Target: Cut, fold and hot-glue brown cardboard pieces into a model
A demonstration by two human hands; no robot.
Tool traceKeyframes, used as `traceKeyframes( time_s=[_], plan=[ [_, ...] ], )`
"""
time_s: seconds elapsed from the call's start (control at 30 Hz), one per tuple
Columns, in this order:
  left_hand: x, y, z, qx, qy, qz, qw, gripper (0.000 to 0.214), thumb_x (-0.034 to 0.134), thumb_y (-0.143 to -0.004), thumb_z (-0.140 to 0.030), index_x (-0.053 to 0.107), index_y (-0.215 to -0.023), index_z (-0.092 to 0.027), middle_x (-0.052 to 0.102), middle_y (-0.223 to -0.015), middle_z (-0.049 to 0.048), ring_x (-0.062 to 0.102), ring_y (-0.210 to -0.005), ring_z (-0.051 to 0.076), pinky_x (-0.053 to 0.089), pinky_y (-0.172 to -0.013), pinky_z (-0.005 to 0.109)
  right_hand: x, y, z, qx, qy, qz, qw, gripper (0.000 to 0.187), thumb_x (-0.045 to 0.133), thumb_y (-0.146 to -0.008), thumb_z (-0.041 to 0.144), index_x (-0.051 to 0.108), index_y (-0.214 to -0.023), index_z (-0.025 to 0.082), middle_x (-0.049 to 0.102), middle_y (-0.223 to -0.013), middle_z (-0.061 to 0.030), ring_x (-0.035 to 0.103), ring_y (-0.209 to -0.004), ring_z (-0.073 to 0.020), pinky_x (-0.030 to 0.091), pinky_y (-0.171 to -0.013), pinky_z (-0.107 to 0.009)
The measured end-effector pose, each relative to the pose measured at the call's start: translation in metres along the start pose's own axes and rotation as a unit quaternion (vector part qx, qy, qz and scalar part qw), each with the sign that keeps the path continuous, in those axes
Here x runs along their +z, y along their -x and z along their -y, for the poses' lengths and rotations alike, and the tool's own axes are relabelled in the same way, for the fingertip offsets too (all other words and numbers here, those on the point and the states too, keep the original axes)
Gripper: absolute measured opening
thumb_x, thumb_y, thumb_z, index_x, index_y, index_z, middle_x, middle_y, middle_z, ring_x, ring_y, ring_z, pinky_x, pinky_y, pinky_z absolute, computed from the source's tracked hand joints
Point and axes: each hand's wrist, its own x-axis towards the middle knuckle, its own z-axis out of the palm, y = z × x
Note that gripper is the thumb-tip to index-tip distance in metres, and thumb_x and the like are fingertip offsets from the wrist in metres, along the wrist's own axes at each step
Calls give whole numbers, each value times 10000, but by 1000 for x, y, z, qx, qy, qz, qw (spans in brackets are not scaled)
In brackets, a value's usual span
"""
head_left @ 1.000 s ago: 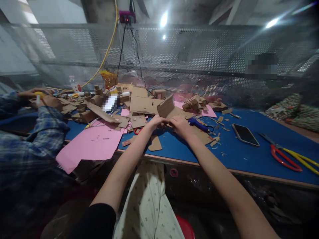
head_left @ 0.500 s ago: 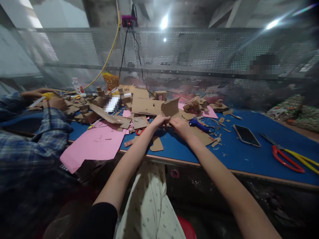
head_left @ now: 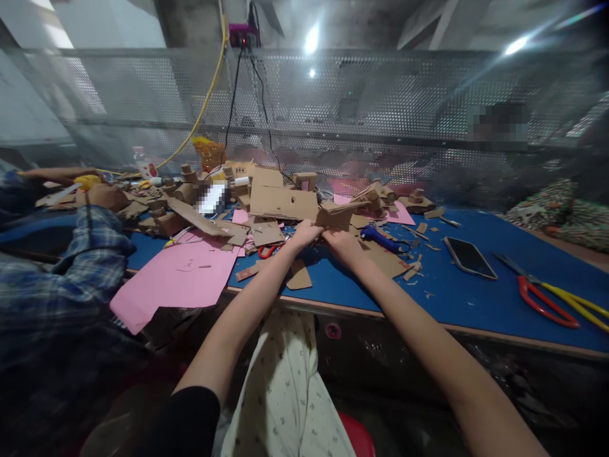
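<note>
My left hand [head_left: 305,233] and my right hand [head_left: 341,244] meet above the blue table [head_left: 457,298], both pinched on the near edge of a brown cardboard piece [head_left: 339,217]. The piece lies almost flat, pointing away from me. Cardboard scraps [head_left: 299,277] lie on the table just under my hands. A blue tool [head_left: 380,239] rests right of my right hand. Red-handled scissors [head_left: 267,251] peek out left of my left hand.
A pile of cardboard parts [head_left: 280,202] and a pink sheet [head_left: 183,274] cover the left of the table. A dark phone [head_left: 469,256] and large red-and-yellow scissors [head_left: 552,298] lie to the right. A person in a plaid sleeve [head_left: 71,266] works at the left. A perforated metal screen [head_left: 380,108] backs the table.
The cardboard piece stood upright between my hands a second ago; now it is folded down nearly flat. My hands stayed in about the same place.
</note>
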Motion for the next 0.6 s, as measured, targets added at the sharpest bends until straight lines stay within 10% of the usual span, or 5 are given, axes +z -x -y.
traceKeyframes(
  time_s=[0.23, 0.6],
  plan=[
    [3, 4, 0, 30, -43, 32, 998, 407, 621, -788, -372, 491, -465, -160, 427, -429, -28, 387, -432, 82, 277, -470, 234, 3, 2, -7, -3, -63, 22, 998, 229, 491, -926, 172, 629, -1103, 127, 674, -1081, -165, 603, -984, -258, 400, -743, -304],
    [-5, -1, -8, -13, 127, -22, 992, 319, 630, -853, -283, 524, -589, -138, 435, -446, -47, 359, -392, 53, 275, -434, 210, 7, -2, -15, -19, -49, -136, 989, 229, 403, -955, 167, 631, -934, 166, 632, -913, -107, 482, -879, -236, 335, -771, -317]
  ],
)
